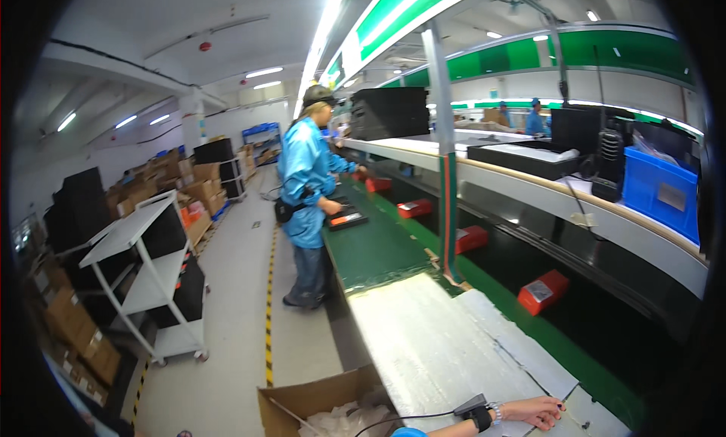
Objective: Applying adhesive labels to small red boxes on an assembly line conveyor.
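Note:
My left hand (534,412) reaches in at the lower right and rests over the pale bench covering (414,339). Its fingers look stretched and slightly bent. A tiny dark spot shows at the fingertips, too small to make out. Around the wrist are a beaded bracelet (496,413) and a black wrist strap (478,418). A dark block-shaped piece (470,404) sits by the strap, with a thin black cable (412,417) running left from it. My right hand is out of the picture.
An open cardboard box (281,407) with white wrapping stands below the bench. Red boxes (543,292) lie along the dark green conveyor (499,267). A co-worker in blue (302,164) stands farther along. A blue bin (660,191) sits on the shelf; a white cart (147,274) stands left.

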`<state>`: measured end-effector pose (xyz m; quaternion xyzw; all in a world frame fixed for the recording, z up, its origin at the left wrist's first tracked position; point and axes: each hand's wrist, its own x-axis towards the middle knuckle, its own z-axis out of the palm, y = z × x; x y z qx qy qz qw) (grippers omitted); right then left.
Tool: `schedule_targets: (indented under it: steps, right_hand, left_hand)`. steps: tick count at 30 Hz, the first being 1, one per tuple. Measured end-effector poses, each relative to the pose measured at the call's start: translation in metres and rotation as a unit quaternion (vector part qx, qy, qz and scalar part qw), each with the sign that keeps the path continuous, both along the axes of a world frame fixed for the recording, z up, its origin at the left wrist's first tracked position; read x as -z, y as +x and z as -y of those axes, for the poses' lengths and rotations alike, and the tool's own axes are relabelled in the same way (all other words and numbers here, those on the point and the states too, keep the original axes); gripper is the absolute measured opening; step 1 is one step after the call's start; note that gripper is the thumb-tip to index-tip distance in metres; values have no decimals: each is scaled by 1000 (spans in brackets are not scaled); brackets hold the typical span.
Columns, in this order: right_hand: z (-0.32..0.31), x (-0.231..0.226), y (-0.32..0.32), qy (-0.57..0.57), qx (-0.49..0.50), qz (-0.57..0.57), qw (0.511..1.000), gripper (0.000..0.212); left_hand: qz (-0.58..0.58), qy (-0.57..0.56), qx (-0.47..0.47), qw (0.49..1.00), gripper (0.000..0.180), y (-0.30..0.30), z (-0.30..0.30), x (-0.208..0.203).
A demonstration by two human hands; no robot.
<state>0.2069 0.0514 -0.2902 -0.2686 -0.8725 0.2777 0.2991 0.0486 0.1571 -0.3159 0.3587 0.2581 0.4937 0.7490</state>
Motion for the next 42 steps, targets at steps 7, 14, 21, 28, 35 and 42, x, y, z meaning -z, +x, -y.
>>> schedule_targets:
  steps: [7,14,21,28,35,42]
  right_hand:
    - [9,16,-3,85,-30,43,995,46]
    - [16,14,0,93,-36,58,993,47]
    - [13,18,-3,118,-28,26,992,41]
    - [12,11,-6,103,-22,4,994,33]
    - [9,16,-9,102,-1,-19,995,23]
    - [-2,26,-12,93,25,-41,994,15]
  left_hand:
    - [-18,-19,-75,997,23,8,-12,21]
    - [-128,-5,-111,986,29,17,-34,50]
    - [-167,8,-130,977,30,20,-45,59]
    - [-124,8,-145,982,26,17,-53,70]
    - [-117,8,-121,986,28,16,-52,71]
    - [-69,38,-176,981,36,25,-17,38]
